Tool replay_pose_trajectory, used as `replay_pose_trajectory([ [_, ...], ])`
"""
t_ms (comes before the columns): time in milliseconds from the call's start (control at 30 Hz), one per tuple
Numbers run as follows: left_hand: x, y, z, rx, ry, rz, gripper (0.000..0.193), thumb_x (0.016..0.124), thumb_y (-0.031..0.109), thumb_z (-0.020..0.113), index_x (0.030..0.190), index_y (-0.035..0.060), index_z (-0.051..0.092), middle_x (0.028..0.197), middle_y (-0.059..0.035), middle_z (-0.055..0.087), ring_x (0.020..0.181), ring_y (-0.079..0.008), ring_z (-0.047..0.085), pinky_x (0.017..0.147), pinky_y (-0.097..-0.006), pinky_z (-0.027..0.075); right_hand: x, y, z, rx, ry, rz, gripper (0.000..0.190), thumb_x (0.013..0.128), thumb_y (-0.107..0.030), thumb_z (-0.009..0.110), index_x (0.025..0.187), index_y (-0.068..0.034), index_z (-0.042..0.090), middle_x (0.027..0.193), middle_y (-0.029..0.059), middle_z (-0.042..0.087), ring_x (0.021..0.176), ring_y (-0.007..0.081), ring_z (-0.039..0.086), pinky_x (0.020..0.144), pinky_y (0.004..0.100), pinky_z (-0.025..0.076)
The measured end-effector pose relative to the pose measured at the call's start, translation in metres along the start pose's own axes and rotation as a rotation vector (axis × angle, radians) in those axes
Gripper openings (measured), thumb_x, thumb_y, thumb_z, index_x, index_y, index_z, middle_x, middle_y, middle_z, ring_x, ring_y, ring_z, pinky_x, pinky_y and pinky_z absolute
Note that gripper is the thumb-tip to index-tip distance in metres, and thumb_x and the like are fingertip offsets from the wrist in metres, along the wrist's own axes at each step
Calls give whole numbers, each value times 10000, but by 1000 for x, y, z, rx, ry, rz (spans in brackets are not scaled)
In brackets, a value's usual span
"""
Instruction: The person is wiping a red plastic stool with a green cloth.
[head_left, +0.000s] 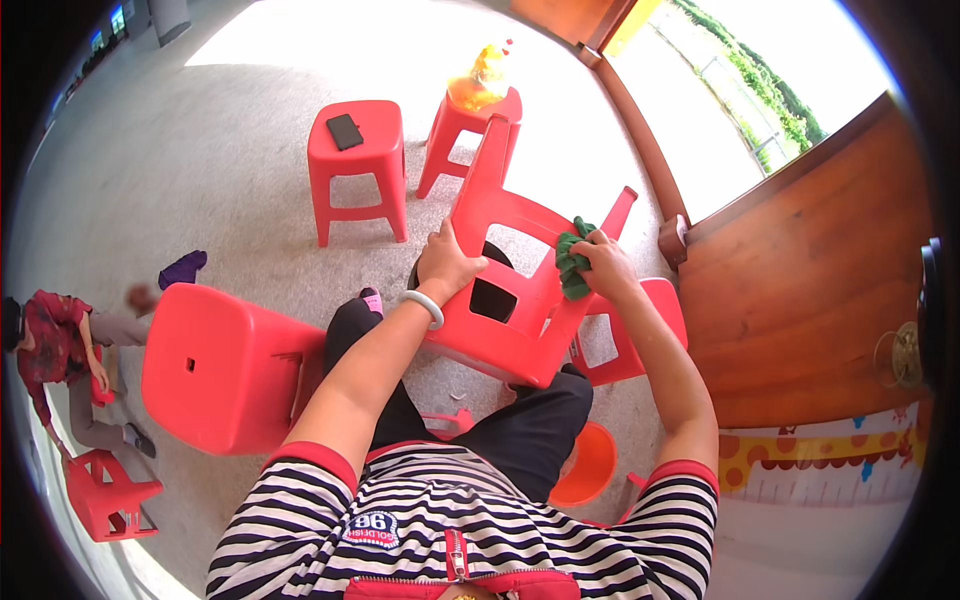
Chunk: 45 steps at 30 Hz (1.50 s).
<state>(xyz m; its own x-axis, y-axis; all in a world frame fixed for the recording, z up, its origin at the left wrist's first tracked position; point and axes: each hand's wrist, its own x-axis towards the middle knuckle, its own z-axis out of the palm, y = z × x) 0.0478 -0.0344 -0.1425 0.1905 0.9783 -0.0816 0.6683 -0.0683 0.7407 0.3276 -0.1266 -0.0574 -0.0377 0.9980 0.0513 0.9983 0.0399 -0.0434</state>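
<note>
A red plastic stool (491, 352) is tipped over in front of me, its legs pointing away and up. My left hand (448, 262) grips one of its legs on the left side, thumb across the edge. In my right hand (606, 264) is a bunched green cloth (572, 259), pressed against another leg of this stool. The stool's hollow underside and crossbars face partly upward. Part of a dark round thing (498, 255) shows through the gap between its legs; I cannot tell what it is.
Red stools stand around: one bears a black phone-like object (345, 132), another a bright yellow-orange item (484, 79). A tall red stool (196, 367) is at left, an orange bucket (589, 465) by my leg. Another person (56, 337) handles a red stool (109, 495). A wooden door (810, 277) borders the right.
</note>
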Motion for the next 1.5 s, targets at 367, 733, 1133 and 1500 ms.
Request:
replay_pose_trajectory([
  [367,-4,3,4,2,22,-11,1076,647,328,850,1524,19,311,1276,-300,580,1173,-445,616,980,-468,533,82,-90,33,156,200,-77,342,760,-172,775,1099,-206,743,1141,106,626,1070,378,620,930,460,521],
  [733,-9,-3,17,23,124,73,1006,638,307,822,1479,64,327,1199,-290,584,1082,-472,627,942,-512,540,187,-121,45,115,341,114,257,797,-206,720,1050,-223,760,1113,116,612,1005,368,649,845,481,563],
  [1133,-8,-1,9,-2,84,28,1101,641,332,815,1553,59,262,1247,-256,543,1127,-440,591,973,-478,524,292,-92,35,95,299,297,332,851,-255,705,1181,-242,726,1257,90,598,1115,360,619,926,450,557],
  [1500,-9,-6,3,-92,-21,-12,1194,615,424,865,1570,65,245,1314,-254,527,1215,-432,544,1026,-479,492,184,-129,27,16,113,-44,353,749,-294,784,1087,-206,736,1223,100,563,1119,366,580,869,519,554],
])
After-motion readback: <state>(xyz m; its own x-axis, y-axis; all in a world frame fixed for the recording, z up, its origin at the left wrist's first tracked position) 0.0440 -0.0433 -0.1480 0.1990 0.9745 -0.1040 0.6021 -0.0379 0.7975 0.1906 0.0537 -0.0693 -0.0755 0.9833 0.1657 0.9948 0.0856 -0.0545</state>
